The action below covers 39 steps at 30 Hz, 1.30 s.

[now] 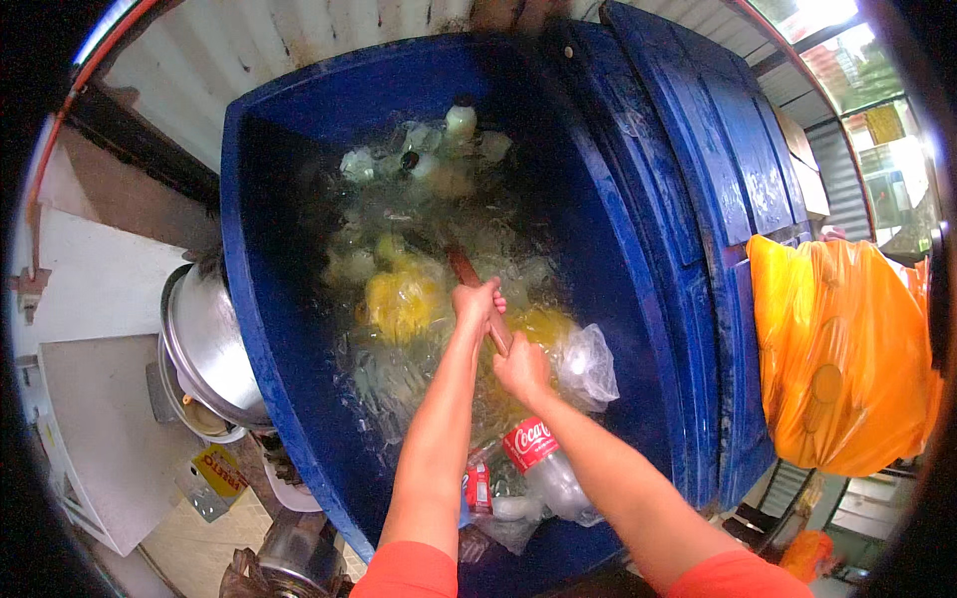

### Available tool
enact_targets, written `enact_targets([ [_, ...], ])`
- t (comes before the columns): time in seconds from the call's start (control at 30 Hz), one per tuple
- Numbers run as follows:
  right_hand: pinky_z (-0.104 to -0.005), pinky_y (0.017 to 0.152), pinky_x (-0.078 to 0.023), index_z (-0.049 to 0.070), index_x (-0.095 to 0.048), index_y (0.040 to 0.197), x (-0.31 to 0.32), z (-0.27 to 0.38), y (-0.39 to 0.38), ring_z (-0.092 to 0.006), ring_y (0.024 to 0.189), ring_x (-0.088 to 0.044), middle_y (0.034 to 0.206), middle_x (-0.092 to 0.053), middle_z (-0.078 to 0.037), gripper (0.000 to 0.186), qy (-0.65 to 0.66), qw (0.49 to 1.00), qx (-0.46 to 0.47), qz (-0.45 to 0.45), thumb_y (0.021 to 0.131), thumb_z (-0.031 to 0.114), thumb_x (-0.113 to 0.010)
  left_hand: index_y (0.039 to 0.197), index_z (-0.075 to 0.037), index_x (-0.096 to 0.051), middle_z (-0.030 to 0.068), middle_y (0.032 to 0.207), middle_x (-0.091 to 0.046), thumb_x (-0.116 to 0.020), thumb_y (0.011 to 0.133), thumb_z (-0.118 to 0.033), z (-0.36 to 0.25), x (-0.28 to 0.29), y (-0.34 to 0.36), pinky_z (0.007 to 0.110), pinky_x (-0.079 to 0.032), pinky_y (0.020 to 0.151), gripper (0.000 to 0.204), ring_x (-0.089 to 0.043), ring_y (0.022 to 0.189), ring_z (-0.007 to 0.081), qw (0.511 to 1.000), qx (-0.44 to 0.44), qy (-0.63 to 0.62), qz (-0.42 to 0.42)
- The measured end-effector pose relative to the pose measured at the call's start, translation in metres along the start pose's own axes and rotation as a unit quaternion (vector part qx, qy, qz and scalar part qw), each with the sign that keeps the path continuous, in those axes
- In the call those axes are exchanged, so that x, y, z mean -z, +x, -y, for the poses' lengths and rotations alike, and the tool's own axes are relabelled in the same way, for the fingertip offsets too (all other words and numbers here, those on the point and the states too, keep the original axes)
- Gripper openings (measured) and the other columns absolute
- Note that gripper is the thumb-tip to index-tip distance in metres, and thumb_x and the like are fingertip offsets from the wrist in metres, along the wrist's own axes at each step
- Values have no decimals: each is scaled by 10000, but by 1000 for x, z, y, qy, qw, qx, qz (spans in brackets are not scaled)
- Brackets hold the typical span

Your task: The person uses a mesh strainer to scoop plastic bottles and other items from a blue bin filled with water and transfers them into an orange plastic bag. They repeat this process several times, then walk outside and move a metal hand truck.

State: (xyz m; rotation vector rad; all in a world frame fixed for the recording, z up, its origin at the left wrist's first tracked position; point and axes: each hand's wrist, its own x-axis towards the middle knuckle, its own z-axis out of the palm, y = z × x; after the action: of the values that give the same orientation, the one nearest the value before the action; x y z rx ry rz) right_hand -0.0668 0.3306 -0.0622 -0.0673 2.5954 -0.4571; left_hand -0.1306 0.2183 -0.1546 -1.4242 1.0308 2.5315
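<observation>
- Brown stick [464, 267] is slanting into blue tub [339, 95] — among plastic bags [588, 364]
- Left hand [478, 301] is gripping it, fingers curled
- Right hand [522, 369] is clasping its nearer end

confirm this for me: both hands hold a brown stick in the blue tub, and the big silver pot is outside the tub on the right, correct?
Not quite: the head view shows the big silver pot outside the blue tub on the left, not the right. The left hand and right hand do both hold the brown stick.
</observation>
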Motion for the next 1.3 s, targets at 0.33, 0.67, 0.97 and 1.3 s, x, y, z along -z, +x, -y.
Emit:
enact_targets([
  [0.33,-539,751,-560,31,-559,1101,-27,-12,-38,-447,825,-708,889,-714,-249,446,-21,998,28,-48,784,244,-789,922,9,-564,78,713,-609,-708,920,-93,-4,35,-46,345,-560,525,176,-634,576,196,994,-40,-38,96],
  [0.67,-527,742,-548,49,-558,1110,-2,-54,-28,-429,811,-695,867,-701,-210,473,-66,986,128,-78,757,241,-808,957,-48,-497,46,740,-582,-742,941,-159,-21,6,-48,331,-534,512,269,-597,587,163,990,-56,-127,-16],
  [0.97,-528,759,-550,48,-554,1114,4,-113,-91,-428,850,-695,904,-696,-217,486,-26,987,144,-63,746,237,-809,1001,-49,-415,62,754,-584,-733,944,-129,45,-2,-123,301,-498,453,332,-578,534,138,990,-120,-14,-67],
  [1.3,-507,705,-558,80,-590,1027,70,-253,-202,-410,794,-689,853,-686,-180,395,-12,975,215,-51,713,207,-792,1161,-8,-475,107,961,-662,-694,979,-161,160,2,-270,379,-598,703,323,-684,840,214,994,-66,76,44],
])
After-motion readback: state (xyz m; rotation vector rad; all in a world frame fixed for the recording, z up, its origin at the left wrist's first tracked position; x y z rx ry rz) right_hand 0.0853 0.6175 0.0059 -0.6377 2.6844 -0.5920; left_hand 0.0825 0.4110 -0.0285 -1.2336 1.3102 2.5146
